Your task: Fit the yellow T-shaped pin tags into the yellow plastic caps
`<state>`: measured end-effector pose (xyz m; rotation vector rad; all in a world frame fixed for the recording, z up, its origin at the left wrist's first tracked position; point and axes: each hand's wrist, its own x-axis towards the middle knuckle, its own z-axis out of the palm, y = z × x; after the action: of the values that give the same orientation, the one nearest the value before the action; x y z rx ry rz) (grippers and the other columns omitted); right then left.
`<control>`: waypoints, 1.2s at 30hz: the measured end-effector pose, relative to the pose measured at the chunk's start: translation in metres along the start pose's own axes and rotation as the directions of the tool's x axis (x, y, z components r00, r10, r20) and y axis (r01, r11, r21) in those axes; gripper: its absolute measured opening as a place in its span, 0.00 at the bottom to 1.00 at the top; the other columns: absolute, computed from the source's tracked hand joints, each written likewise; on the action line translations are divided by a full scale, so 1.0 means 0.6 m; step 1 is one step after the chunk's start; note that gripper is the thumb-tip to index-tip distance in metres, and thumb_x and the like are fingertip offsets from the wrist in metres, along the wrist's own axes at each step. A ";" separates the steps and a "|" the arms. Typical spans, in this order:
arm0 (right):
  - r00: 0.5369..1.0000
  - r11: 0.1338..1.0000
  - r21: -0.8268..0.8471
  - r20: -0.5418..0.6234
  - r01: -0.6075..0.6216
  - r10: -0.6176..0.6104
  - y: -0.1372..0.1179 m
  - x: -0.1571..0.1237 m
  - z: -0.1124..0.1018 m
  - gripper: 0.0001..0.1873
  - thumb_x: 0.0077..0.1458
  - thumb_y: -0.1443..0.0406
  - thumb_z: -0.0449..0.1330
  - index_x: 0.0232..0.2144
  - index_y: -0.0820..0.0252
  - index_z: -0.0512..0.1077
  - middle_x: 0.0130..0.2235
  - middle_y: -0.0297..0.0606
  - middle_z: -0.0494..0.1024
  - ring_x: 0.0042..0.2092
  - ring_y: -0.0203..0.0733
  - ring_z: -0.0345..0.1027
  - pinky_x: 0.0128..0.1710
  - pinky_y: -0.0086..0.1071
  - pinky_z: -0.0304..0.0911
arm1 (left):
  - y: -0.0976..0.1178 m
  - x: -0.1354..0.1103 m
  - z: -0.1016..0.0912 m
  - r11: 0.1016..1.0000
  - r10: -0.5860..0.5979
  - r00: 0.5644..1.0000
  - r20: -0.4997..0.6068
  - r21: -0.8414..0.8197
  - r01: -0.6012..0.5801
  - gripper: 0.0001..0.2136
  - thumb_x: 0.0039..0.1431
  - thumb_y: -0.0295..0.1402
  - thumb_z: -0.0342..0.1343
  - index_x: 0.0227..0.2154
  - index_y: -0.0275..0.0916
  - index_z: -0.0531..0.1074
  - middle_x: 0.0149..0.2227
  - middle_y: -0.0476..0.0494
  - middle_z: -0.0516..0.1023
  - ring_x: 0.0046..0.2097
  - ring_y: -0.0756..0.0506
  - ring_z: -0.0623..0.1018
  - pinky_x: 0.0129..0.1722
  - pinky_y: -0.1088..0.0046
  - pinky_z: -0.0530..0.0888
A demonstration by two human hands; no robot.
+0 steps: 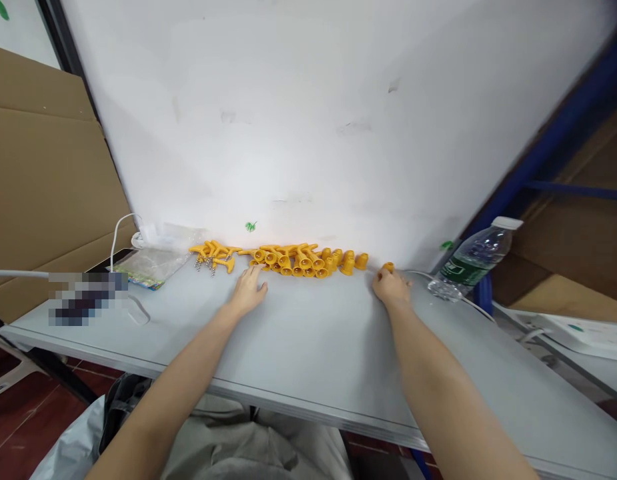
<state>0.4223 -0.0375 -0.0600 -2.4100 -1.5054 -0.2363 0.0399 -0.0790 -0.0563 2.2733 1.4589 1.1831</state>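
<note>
My right hand (pixel 392 288) has its fingers closed around a yellow bell-shaped cap (pixel 388 266) at the right end of the row. My left hand (pixel 249 290) lies at the left end of a stack of yellow bell-shaped pieces with T-handles (pixel 301 262), fingertips against it and thumb apart. Metal tips show inside the mouths that face me. Just right of this stack stand several loose yellow bell-shaped caps (pixel 347 263). Left of it lie several yellow T-handles with silver metal spirals (pixel 213 257), resembling small corkscrews.
A water bottle (pixel 471 263) leans at the right, beside a white cable (pixel 475 307). Clear plastic packaging (pixel 155 263) lies at the left near a blurred-out dark object (pixel 85 300). A white wall (pixel 298 133) rises behind the grey table (pixel 318 340); cardboard (pixel 38 167) stands left.
</note>
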 end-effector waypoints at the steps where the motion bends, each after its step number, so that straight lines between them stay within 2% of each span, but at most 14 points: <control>1: 1.000 1.000 -0.001 0.016 0.003 -0.003 0.000 0.000 0.002 0.22 0.61 0.66 0.45 0.47 0.69 0.74 0.50 0.59 0.72 0.54 0.59 0.66 0.56 0.56 0.54 | -0.001 0.000 0.000 1.000 0.001 1.000 -0.001 -0.002 -0.001 0.22 0.56 0.25 0.53 0.55 0.37 0.65 0.54 0.35 0.72 0.57 0.38 0.71 0.59 0.54 0.67; 5: 0.999 1.000 0.019 0.040 -0.003 0.002 0.005 0.004 0.005 0.19 0.61 0.66 0.46 0.44 0.68 0.74 0.49 0.56 0.73 0.54 0.55 0.66 0.55 0.48 0.57 | -0.001 0.000 0.001 1.000 -0.003 1.000 0.000 -0.011 0.003 0.21 0.56 0.26 0.53 0.54 0.38 0.66 0.54 0.35 0.73 0.56 0.38 0.72 0.58 0.54 0.68; 8: 0.998 0.996 0.090 -0.056 0.000 0.005 0.010 0.007 0.006 0.17 0.59 0.64 0.49 0.41 0.65 0.74 0.47 0.54 0.73 0.52 0.52 0.67 0.53 0.42 0.60 | -0.001 0.000 0.000 1.000 -0.001 1.000 0.000 -0.013 0.001 0.21 0.56 0.25 0.53 0.54 0.37 0.66 0.54 0.35 0.73 0.56 0.38 0.72 0.58 0.55 0.69; 10: 0.990 0.989 0.142 -0.140 0.027 -0.007 0.012 0.009 0.009 0.16 0.58 0.62 0.51 0.43 0.64 0.74 0.49 0.53 0.72 0.53 0.54 0.66 0.54 0.43 0.60 | -0.001 0.000 0.000 1.000 -0.004 1.000 0.005 -0.014 0.004 0.21 0.56 0.25 0.53 0.54 0.37 0.66 0.53 0.35 0.73 0.56 0.38 0.73 0.58 0.55 0.69; 12: 0.987 0.984 0.171 -0.156 0.056 -0.030 0.011 0.011 0.013 0.19 0.56 0.61 0.53 0.47 0.62 0.73 0.56 0.53 0.67 0.57 0.56 0.63 0.57 0.48 0.58 | -0.002 0.000 0.000 1.000 -0.004 1.000 0.007 -0.019 0.004 0.21 0.56 0.25 0.53 0.54 0.37 0.66 0.53 0.36 0.73 0.55 0.39 0.73 0.58 0.55 0.69; 15: 0.999 0.981 0.191 -0.002 0.043 -0.044 0.007 0.015 0.020 0.26 0.57 0.56 0.52 0.57 0.55 0.68 0.66 0.49 0.55 0.64 0.60 0.53 0.60 0.57 0.52 | -0.004 0.000 0.002 1.000 0.002 1.000 -0.002 -0.023 -0.002 0.21 0.56 0.25 0.53 0.54 0.38 0.66 0.53 0.37 0.73 0.55 0.39 0.73 0.58 0.55 0.70; 17: 0.992 0.980 0.196 0.119 0.010 -0.035 0.005 0.020 0.025 0.31 0.59 0.50 0.49 0.62 0.51 0.63 0.69 0.48 0.49 0.67 0.63 0.46 0.60 0.64 0.47 | -0.004 0.000 0.003 1.000 -0.001 1.000 -0.005 -0.024 0.000 0.21 0.56 0.25 0.54 0.54 0.38 0.66 0.53 0.36 0.73 0.55 0.39 0.73 0.58 0.55 0.69; 20: 0.977 0.982 0.187 0.212 -0.010 -0.030 0.001 0.028 0.028 0.36 0.60 0.44 0.42 0.65 0.49 0.58 0.70 0.48 0.48 0.69 0.66 0.40 0.59 0.72 0.38 | -0.003 0.000 0.003 1.000 -0.006 1.000 0.005 -0.023 0.006 0.21 0.56 0.25 0.54 0.54 0.37 0.67 0.53 0.35 0.73 0.56 0.39 0.73 0.58 0.56 0.69; 23: 0.961 0.986 0.164 0.275 -0.028 -0.018 -0.007 0.030 0.026 0.34 0.62 0.46 0.38 0.66 0.48 0.57 0.69 0.48 0.51 0.69 0.64 0.41 0.58 0.74 0.35 | 0.000 0.001 0.000 1.000 -0.009 0.999 0.031 -0.011 0.009 0.21 0.56 0.26 0.53 0.54 0.34 0.67 0.54 0.33 0.73 0.56 0.38 0.73 0.58 0.56 0.69; 25: 0.956 0.987 0.153 0.294 -0.053 0.006 -0.014 0.024 0.023 0.33 0.64 0.49 0.37 0.66 0.49 0.56 0.69 0.50 0.51 0.69 0.61 0.41 0.58 0.74 0.35 | 0.001 0.001 -0.002 1.000 -0.003 0.999 0.039 -0.007 0.003 0.20 0.57 0.26 0.52 0.53 0.34 0.68 0.53 0.34 0.74 0.56 0.39 0.73 0.58 0.56 0.69; 28: 0.964 0.984 0.162 0.264 -0.078 0.033 -0.027 0.004 0.019 0.31 0.65 0.51 0.37 0.66 0.50 0.56 0.68 0.53 0.52 0.69 0.61 0.43 0.58 0.74 0.36 | 0.003 0.002 -0.006 1.000 0.001 0.999 0.053 -0.012 -0.001 0.16 0.57 0.27 0.52 0.49 0.38 0.71 0.50 0.39 0.77 0.52 0.41 0.75 0.55 0.59 0.71; 32: 0.968 0.975 0.191 0.242 -0.116 0.068 -0.045 -0.033 0.016 0.31 0.64 0.54 0.39 0.66 0.53 0.55 0.68 0.55 0.51 0.69 0.62 0.42 0.58 0.74 0.35 | 0.009 0.002 -0.013 0.995 -0.099 0.986 0.132 0.002 0.099 0.12 0.57 0.27 0.51 0.43 0.39 0.75 0.42 0.41 0.80 0.43 0.44 0.79 0.47 0.65 0.75; 36: 0.959 0.974 0.170 0.265 -0.151 0.102 -0.061 -0.063 0.011 0.32 0.64 0.55 0.38 0.67 0.54 0.53 0.69 0.56 0.49 0.70 0.61 0.39 0.58 0.73 0.36 | 0.021 0.002 -0.023 0.984 -0.176 0.969 0.172 0.055 0.169 0.11 0.58 0.28 0.51 0.40 0.40 0.77 0.37 0.41 0.81 0.37 0.44 0.79 0.42 0.66 0.74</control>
<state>0.3729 -0.0523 -0.0711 -2.4411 -1.3925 0.2431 0.0388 -0.0879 -0.0398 2.1612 1.5859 0.8865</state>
